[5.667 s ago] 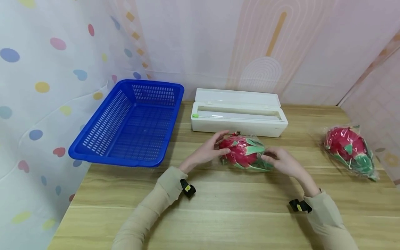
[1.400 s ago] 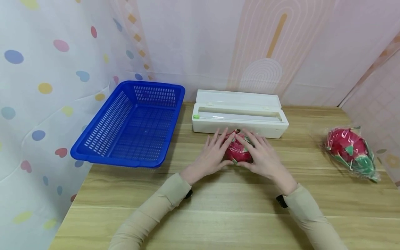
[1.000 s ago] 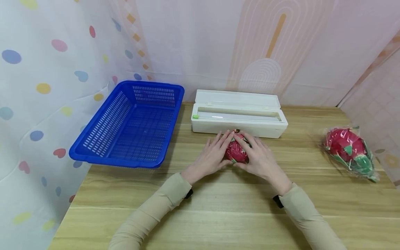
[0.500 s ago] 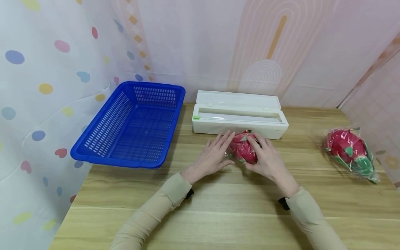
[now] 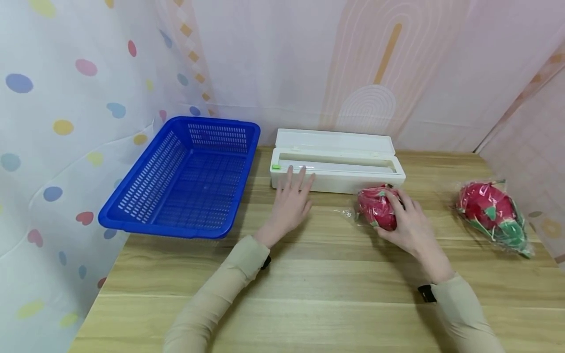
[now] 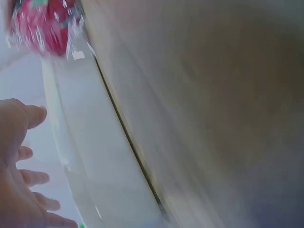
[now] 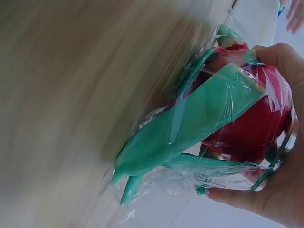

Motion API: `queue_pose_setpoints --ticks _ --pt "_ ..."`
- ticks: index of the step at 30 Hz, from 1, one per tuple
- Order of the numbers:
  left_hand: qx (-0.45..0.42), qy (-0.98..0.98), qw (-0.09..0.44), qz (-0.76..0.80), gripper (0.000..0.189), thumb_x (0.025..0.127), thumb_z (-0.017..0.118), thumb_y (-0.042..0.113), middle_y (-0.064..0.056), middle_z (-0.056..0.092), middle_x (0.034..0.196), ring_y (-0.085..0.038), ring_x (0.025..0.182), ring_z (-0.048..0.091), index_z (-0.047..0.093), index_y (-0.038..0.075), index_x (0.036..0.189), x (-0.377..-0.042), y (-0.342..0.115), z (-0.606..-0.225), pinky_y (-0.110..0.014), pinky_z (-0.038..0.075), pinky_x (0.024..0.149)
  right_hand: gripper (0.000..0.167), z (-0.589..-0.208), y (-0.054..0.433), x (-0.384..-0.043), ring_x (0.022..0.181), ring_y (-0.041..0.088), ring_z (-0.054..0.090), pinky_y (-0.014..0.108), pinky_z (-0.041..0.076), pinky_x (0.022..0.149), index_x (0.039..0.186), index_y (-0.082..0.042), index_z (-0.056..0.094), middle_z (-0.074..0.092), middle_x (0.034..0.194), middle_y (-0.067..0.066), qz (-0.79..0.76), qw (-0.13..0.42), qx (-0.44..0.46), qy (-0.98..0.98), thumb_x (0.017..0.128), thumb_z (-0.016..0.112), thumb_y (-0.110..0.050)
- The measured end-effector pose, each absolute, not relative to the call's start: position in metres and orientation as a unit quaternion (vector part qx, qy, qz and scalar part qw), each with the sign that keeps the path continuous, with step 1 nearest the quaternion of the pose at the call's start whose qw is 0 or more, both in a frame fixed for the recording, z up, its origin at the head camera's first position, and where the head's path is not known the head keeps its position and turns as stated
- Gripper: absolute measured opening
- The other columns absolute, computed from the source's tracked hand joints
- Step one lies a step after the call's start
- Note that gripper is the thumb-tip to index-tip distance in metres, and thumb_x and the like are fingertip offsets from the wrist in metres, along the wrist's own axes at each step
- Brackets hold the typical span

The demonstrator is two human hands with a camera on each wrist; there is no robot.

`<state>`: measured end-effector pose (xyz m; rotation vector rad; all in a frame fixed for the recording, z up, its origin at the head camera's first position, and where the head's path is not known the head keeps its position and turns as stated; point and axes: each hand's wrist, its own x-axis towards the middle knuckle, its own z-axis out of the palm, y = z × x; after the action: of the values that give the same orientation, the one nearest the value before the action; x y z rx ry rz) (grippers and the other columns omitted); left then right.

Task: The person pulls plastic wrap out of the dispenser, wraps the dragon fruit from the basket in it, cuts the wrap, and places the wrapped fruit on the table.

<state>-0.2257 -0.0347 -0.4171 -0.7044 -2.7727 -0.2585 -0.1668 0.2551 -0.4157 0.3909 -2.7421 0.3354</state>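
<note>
My right hand [image 5: 413, 228] grips a red dragon fruit [image 5: 376, 207] with green scales, wrapped in clear film. A loose tail of film trails off its left side. In the right wrist view, thumb and fingers curl round the wrapped dragon fruit [image 7: 259, 121], and its long green scales point away from the palm. My left hand [image 5: 289, 203] holds nothing; its spread fingers overlap the front of a white cling film dispenser [image 5: 337, 179], whose lid stands up and whose green slider [image 5: 276, 166] sits at the left end. The left wrist view has those fingers [image 6: 35, 177] beside the dispenser.
A second film-wrapped dragon fruit [image 5: 492, 213] lies on the wooden table [image 5: 335, 304] at the right. The blue plastic basket [image 5: 229, 201] stands at the left, with only its slotted walls and floor showing inside. Patterned curtains [image 5: 273, 59] hang behind and at both sides.
Both hands were on the dragon fruit, cupping its film. The right hand has since carried it rightward, while the left has let go and moved up and left to the dispenser.
</note>
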Motion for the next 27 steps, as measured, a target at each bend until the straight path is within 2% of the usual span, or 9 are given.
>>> queue_pose_setpoints --ticks 5,10,17,22,27 --pt "-0.198 -0.971 0.122 -0.065 0.063 0.096 0.052 0.038 -0.015 0.021 0.158 -0.046 0.145 0.011 0.028 0.016 0.150 -0.239 -0.042 -0.419 -0.070 0.022 0.108 0.088 -0.412 0.270 -0.163 0.111 0.052 0.046 0.068 0.047 0.074 0.139 -0.012 0.035 0.039 0.138 0.025 0.116 0.153 0.100 -0.976 0.066 0.081 -0.032" --pt "-0.189 -0.974 0.113 -0.046 0.061 0.097 0.048 0.041 -0.015 0.024 0.157 -0.044 0.146 0.011 0.029 0.015 0.149 -0.244 -0.045 -0.420 -0.072 0.023 0.107 0.089 -0.409 0.283 -0.158 0.110 0.052 0.045 0.070 0.047 0.068 0.140 -0.011 0.034 0.037 0.138 0.024 0.117 0.147 0.077 -0.979 0.067 0.081 -0.032" --pt "-0.188 -0.977 0.088 -0.052 0.060 0.099 0.045 0.041 -0.013 0.021 0.159 -0.034 0.148 0.013 0.026 0.016 0.151 -0.244 -0.045 -0.418 -0.072 0.021 0.108 0.091 -0.404 0.301 -0.151 0.108 0.054 0.044 0.072 0.044 0.069 0.142 -0.009 0.032 0.035 0.137 0.029 0.115 0.125 0.036 -0.985 0.069 0.080 -0.034" --pt "-0.188 -0.976 0.088 -0.061 0.060 0.098 0.047 0.040 -0.013 0.021 0.158 -0.032 0.148 0.015 0.027 0.016 0.150 -0.243 -0.045 -0.418 -0.072 0.020 0.107 0.092 -0.401 0.316 -0.149 0.111 0.057 0.041 0.075 0.041 0.074 0.144 -0.009 0.028 0.032 0.139 0.030 0.116 0.111 0.002 -0.987 0.072 0.078 -0.035" --pt "-0.187 -0.977 0.086 -0.062 0.060 0.099 0.046 0.040 -0.013 0.020 0.159 -0.032 0.148 0.014 0.027 0.016 0.150 -0.243 -0.045 -0.418 -0.073 0.021 0.107 0.091 -0.401 0.327 -0.148 0.119 0.058 0.033 0.076 0.027 0.092 0.143 -0.007 0.030 0.033 0.139 0.031 0.112 0.125 -0.022 -0.986 0.071 0.078 -0.034"
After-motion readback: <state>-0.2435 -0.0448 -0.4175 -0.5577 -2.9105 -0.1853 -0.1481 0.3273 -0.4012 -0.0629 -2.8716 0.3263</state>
